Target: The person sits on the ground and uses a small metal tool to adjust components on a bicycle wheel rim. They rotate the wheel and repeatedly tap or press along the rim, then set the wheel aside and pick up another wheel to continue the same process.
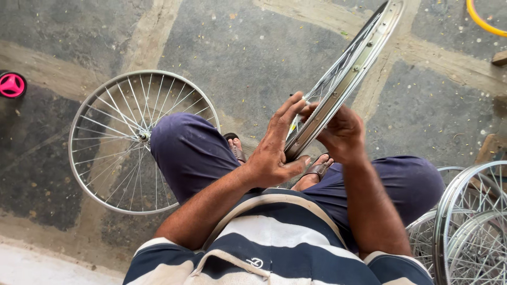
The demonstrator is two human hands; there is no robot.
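The left hand (274, 150) lies against the near side of a spoked bicycle rim (346, 74). Its fingers are stretched out together and point up along the metal, and its thumb is pressed under the rim's lower end. The right hand (340, 132) is curled around the far side of that same lower end, its fingers clamped over the edge just beside the left fingertips.

The rim stands on edge, seen nearly side-on. Its long line runs diagonally from the fingers up and away to the right, its top reaching the picture's upper edge. Its lower end sits between the two hands, above the person's sandalled feet (317, 170).

Well left of the left fingers, a second spoked wheel (113, 142) lies flat on the stone floor (237, 58), partly under the person's knee. Down to the right of the right fingers, beyond the other knee, a stack of rims (470, 221) leans together. Far left, a small pink wheel (11, 84) rests on the floor.
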